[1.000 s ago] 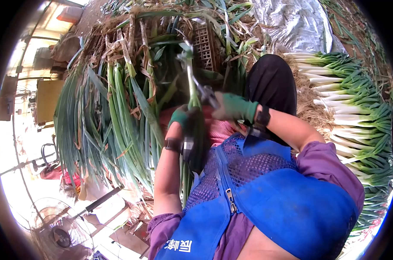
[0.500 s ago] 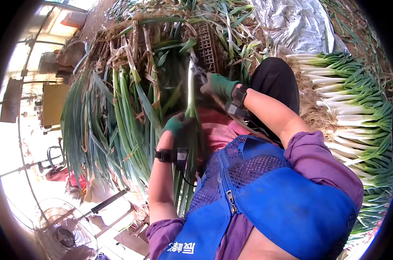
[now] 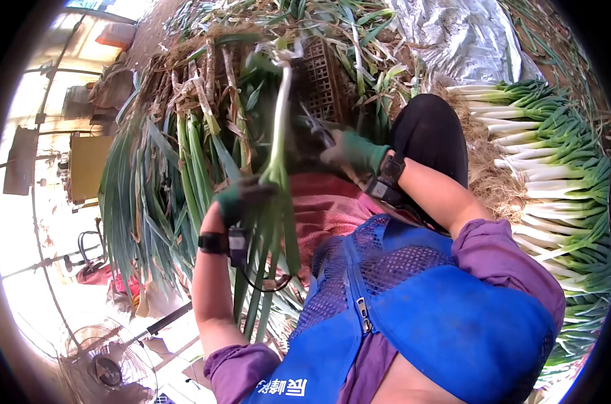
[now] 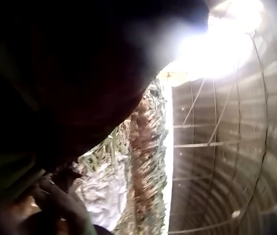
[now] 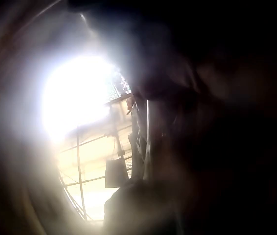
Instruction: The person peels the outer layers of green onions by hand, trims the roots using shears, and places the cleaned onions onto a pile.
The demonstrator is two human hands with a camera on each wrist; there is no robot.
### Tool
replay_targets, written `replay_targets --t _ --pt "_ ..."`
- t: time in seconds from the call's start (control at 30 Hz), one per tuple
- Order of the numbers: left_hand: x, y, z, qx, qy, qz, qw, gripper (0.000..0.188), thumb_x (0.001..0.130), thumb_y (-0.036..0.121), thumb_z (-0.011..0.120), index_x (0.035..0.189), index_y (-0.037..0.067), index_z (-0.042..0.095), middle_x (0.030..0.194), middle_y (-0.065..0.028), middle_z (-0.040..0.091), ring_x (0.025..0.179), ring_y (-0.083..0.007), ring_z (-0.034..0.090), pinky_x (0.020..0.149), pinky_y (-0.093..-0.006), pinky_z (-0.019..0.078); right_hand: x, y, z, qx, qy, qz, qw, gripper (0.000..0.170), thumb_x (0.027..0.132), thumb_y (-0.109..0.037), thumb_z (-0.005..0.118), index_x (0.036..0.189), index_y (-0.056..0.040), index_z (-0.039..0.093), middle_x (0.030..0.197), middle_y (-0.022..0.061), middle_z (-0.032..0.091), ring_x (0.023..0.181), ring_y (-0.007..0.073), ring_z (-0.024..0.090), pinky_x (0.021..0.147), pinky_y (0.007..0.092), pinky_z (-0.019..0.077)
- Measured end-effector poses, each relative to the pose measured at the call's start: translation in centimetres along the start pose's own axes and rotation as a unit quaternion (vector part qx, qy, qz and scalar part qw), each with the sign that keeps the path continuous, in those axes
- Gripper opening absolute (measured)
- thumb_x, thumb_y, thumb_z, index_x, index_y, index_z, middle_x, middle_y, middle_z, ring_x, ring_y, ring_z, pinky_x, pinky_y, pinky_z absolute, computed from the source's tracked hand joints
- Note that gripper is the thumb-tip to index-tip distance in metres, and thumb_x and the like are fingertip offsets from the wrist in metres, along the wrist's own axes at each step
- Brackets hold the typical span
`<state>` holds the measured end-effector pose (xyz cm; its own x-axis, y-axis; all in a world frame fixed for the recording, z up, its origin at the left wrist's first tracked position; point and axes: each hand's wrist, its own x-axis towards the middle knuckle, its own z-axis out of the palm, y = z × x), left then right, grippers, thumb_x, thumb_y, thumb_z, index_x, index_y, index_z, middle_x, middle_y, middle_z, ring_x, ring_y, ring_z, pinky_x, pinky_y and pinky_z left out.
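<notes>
In the head view my green-gloved left hand (image 3: pixel 245 197) grips a leek (image 3: pixel 278 124) where the white shaft splits into green leaves. Its root end points up and away from me, and its leaves hang down past the wrist. My right hand (image 3: pixel 354 155), also gloved in green, holds a dark air gun (image 3: pixel 317 129) with a thin nozzle, to the right of the shaft and apart from it. Loose pale skin (image 3: pixel 282 48) shows at the leek's root end. Both wrist views are mostly dark or glaring; the leek does not show in them.
A heap of untrimmed leeks (image 3: pixel 144 195) lies on the left. Cleaned leeks (image 3: pixel 548 175) are stacked in a row on the right, roots inward. A brown plastic crate (image 3: pixel 322 81), silvery sheeting (image 3: pixel 447 40) and leaf scraps lie ahead. A fan (image 3: pixel 107 370) stands lower left.
My left hand has moved left with the leek, away from the air gun. Half a second ago the nozzle was against the white shaft; now there is a gap between them.
</notes>
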<state>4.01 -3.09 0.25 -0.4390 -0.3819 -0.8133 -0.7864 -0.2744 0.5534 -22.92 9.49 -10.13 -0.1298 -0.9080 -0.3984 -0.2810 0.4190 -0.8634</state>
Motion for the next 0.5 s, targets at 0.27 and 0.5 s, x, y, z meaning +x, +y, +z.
replay_targets --t 0.27,0.5 --pt "-0.1 -1.8 1.5 0.148 0.181 0.051 0.971 0.035 0.092 0.027 0.07 0.122 0.009 0.068 0.105 -0.0097 0.072 0.096 -0.0169 0.066 0.088 -0.0327 0.0511 1.5 3.5 1.4 -0.035 0.0 0.082 0.996 0.063 0.068 -0.038 0.074 0.1 0.0145 0.067 0.093 0.0303 0.07 0.089 0.0361 0.072 0.075 0.0407 0.055" --pt "5.1 0.2 -10.7 0.343 0.566 -0.012 0.749 0.063 0.083 0.036 0.072 0.136 0.008 0.054 0.131 -0.0268 0.06 0.114 -0.0379 0.063 0.099 -0.0465 0.0492 1.6 4.5 2.4 -0.109 0.004 0.089 0.99 0.069 0.071 -0.036 0.072 0.118 0.0125 0.055 0.105 0.0322 0.067 0.101 0.0406 0.068 0.085 0.0424 0.0534"
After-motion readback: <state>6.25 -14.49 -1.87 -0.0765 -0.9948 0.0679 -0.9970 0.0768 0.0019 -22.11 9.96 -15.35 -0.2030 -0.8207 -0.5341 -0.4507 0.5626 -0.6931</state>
